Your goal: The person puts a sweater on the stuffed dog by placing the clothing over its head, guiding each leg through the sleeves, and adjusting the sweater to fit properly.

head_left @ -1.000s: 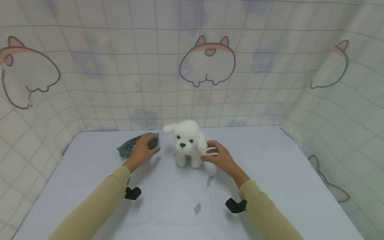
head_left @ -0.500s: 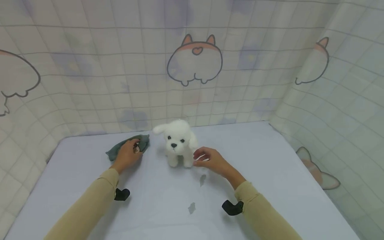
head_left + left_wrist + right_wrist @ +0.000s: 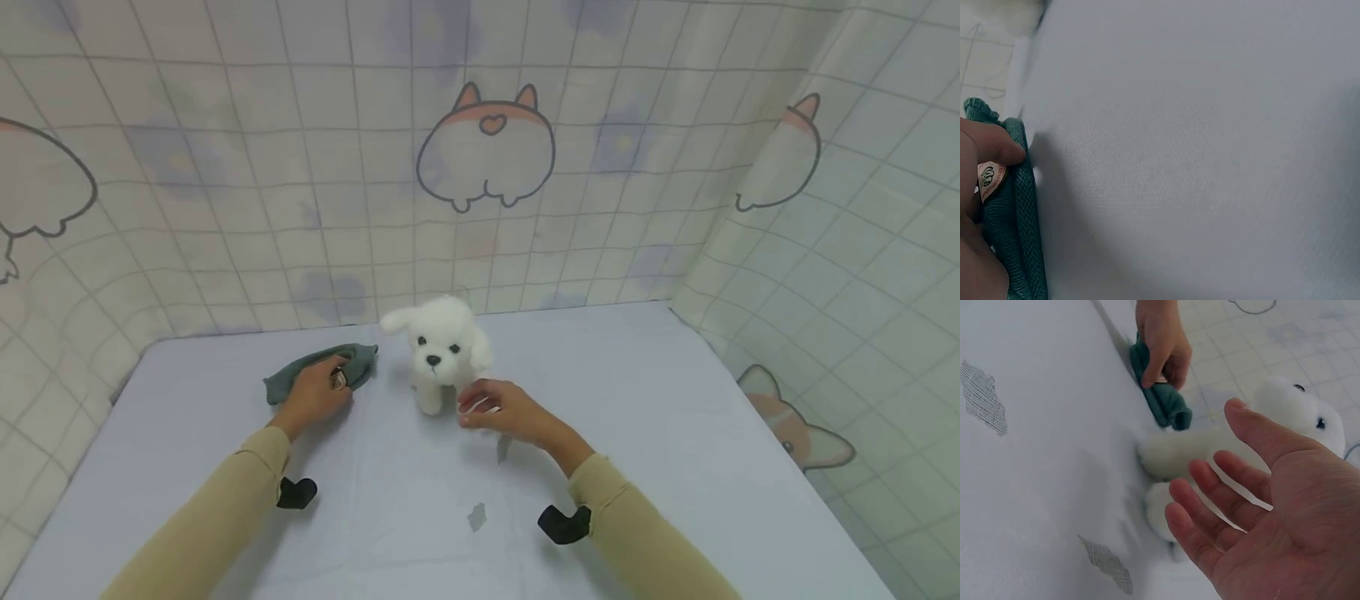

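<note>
A white plush dog (image 3: 444,332) stands on the white table, facing the head camera. To its left lies a folded green knitted piece (image 3: 362,364) with a small printed label (image 3: 991,178), perhaps clothing. My left hand (image 3: 311,393) grips it, thumb on the near fold in the left wrist view. My right hand (image 3: 516,414) hovers close to the dog's front leg on the right, partly covering it. In the right wrist view its relaxed, slightly bent fingers (image 3: 1229,500) have nothing in them; the dog's legs (image 3: 1175,453) show behind.
Grey diamond-shaped marks (image 3: 477,517) dot the white tabletop (image 3: 405,500). A checked curtain (image 3: 337,208) printed with cartoon corgis hangs along the back and sides. Black wrist cameras (image 3: 566,525) sit under both sleeves.
My left hand has closed on the green knitted piece. My right hand has come away from the dog's side and moved down in front of its leg. The head view has shifted right.
</note>
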`<action>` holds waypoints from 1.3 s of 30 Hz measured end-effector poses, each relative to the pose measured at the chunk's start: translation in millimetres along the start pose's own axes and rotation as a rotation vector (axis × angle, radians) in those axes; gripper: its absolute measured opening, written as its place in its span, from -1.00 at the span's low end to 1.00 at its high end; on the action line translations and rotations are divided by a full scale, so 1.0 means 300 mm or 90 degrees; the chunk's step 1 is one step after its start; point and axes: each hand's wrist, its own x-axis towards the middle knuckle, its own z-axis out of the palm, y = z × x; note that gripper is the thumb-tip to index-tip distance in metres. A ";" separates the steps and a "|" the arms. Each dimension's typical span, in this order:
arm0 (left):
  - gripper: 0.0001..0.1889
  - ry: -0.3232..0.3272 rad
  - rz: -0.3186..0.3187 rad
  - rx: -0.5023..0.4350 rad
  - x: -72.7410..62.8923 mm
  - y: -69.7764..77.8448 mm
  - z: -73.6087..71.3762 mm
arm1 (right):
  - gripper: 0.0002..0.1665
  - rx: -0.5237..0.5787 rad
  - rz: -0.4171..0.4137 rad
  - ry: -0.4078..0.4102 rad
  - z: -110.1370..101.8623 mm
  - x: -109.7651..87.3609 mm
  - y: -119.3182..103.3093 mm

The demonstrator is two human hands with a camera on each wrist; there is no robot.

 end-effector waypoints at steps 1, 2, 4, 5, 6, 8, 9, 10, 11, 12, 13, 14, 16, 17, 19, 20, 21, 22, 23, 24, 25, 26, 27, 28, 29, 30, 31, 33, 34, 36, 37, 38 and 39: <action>-0.44 0.000 0.000 0.000 -0.006 -0.002 0.003 | -0.53 0.001 -0.004 -0.010 0.008 0.004 -0.006; -0.45 -0.001 0.002 -0.002 -0.012 -0.003 0.006 | -0.54 -0.001 -0.009 -0.018 0.017 0.007 -0.012; -0.45 -0.006 0.009 -0.006 -0.025 0.001 0.016 | -0.56 -0.006 -0.016 -0.026 0.035 0.013 -0.020; -0.45 -0.009 0.012 -0.011 -0.032 0.006 0.020 | -0.57 -0.008 -0.020 -0.026 0.045 0.015 -0.024; -0.45 -0.011 0.016 -0.017 -0.039 0.012 0.025 | -0.57 -0.011 -0.022 -0.026 0.055 0.017 -0.029; -0.45 -0.014 0.027 -0.028 -0.051 0.028 0.034 | -0.55 -0.013 -0.028 -0.024 0.074 0.021 -0.035; -0.45 -0.017 0.031 -0.031 -0.057 0.036 0.039 | -0.52 -0.013 -0.027 -0.022 0.083 0.024 -0.039; -0.45 -0.018 0.035 -0.034 -0.063 0.045 0.043 | -0.50 -0.010 -0.025 -0.022 0.092 0.026 -0.043; -0.45 -0.019 0.039 -0.036 -0.070 0.052 0.048 | -0.48 -0.007 -0.022 -0.021 0.100 0.029 -0.047; -0.46 -0.021 0.042 -0.037 -0.077 0.060 0.053 | -0.45 -0.006 -0.019 -0.020 0.107 0.031 -0.052; -0.46 -0.022 0.046 -0.037 -0.084 0.067 0.058 | -0.42 -0.006 -0.016 -0.017 0.114 0.035 -0.055; -0.47 -0.022 0.048 -0.038 -0.092 0.075 0.063 | -0.39 -0.005 -0.014 -0.014 0.121 0.039 -0.059; -0.48 -0.021 0.054 -0.034 -0.107 0.089 0.074 | -0.34 -0.001 -0.008 -0.010 0.133 0.047 -0.066; -0.48 -0.022 0.058 -0.034 -0.115 0.096 0.080 | -0.32 -0.002 -0.007 -0.009 0.138 0.051 -0.068; -0.49 -0.018 0.066 -0.033 -0.129 0.108 0.091 | -0.28 -0.004 -0.008 -0.008 0.148 0.061 -0.074; -0.49 -0.015 0.073 -0.032 -0.137 0.113 0.095 | -0.26 -0.004 -0.007 -0.009 0.153 0.066 -0.076; -0.50 -0.013 0.081 -0.031 -0.144 0.118 0.099 | -0.24 -0.008 -0.006 -0.008 0.157 0.071 -0.079; -0.50 -0.012 0.090 -0.031 -0.150 0.122 0.104 | -0.24 -0.012 -0.009 -0.006 0.161 0.075 -0.081; -0.51 -0.011 0.096 -0.033 -0.158 0.127 0.108 | -0.24 -0.016 -0.009 -0.004 0.165 0.080 -0.084; -0.52 -0.010 0.102 -0.034 -0.165 0.131 0.112 | -0.25 -0.021 -0.011 -0.002 0.169 0.084 -0.087; -0.52 -0.010 0.107 -0.032 -0.173 0.135 0.117 | -0.25 -0.029 -0.011 -0.001 0.172 0.088 -0.089; -0.53 -0.011 0.113 -0.030 -0.181 0.141 0.120 | -0.25 -0.037 -0.013 -0.001 0.176 0.091 -0.090; -0.53 -0.015 0.119 -0.030 -0.187 0.149 0.125 | -0.25 -0.048 -0.014 0.000 0.178 0.092 -0.090; -0.54 -0.018 0.127 -0.028 -0.192 0.157 0.131 | -0.25 -0.059 -0.011 0.000 0.180 0.093 -0.088; -0.54 -0.022 0.131 -0.029 -0.198 0.167 0.134 | -0.25 -0.068 -0.005 -0.001 0.181 0.094 -0.087; -0.54 -0.024 0.137 -0.027 -0.204 0.176 0.137 | -0.24 -0.078 -0.001 0.000 0.182 0.094 -0.085; -0.55 -0.027 0.145 -0.029 -0.210 0.185 0.141 | -0.24 -0.087 0.006 0.001 0.183 0.095 -0.083; -0.55 -0.031 0.155 -0.030 -0.222 0.201 0.146 | -0.23 -0.095 0.017 0.005 0.185 0.097 -0.081; -0.55 -0.031 0.160 -0.030 -0.226 0.208 0.149 | -0.24 -0.095 0.022 0.008 0.186 0.099 -0.080; -0.55 -0.036 0.167 -0.028 -0.234 0.220 0.154 | -0.25 -0.095 0.025 0.015 0.186 0.099 -0.081; -0.54 -0.040 0.170 -0.028 -0.238 0.224 0.155 | -0.26 -0.094 0.025 0.016 0.186 0.099 -0.082; -0.54 -0.043 0.173 -0.023 -0.241 0.228 0.156 | -0.26 -0.094 0.025 0.016 0.186 0.099 -0.082; -0.54 -0.047 0.177 -0.017 -0.243 0.229 0.156 | -0.27 -0.094 0.024 0.015 0.185 0.098 -0.084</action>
